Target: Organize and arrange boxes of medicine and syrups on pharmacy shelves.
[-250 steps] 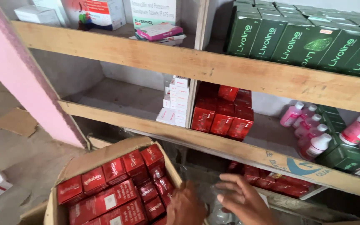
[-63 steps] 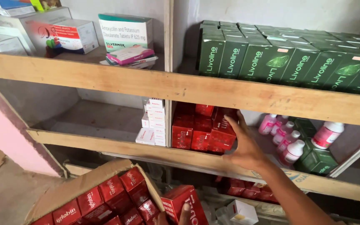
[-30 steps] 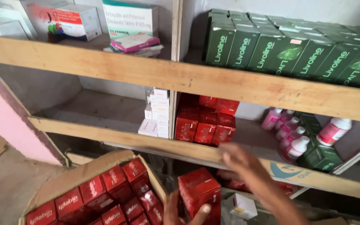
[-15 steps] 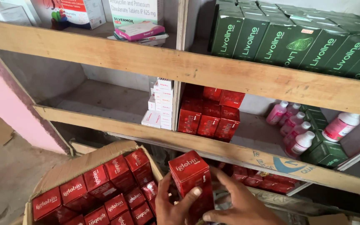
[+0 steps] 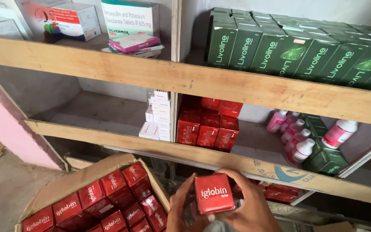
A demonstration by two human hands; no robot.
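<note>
Both hands (image 5: 220,210) gripping glossy red square carton (image 5: 214,193); open cardboard box (image 5: 78,182) alongside, rough wooden shelf (image 5: 220,161) above

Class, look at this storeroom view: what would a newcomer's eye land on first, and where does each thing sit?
First, the small red box at bottom centre, held between the left hand and right hand. Next, the open carton at lower left, packed with matching red boxes. Then the row of dark green boxes along the top shelf on the right, above pink-and-white bottles.
</note>
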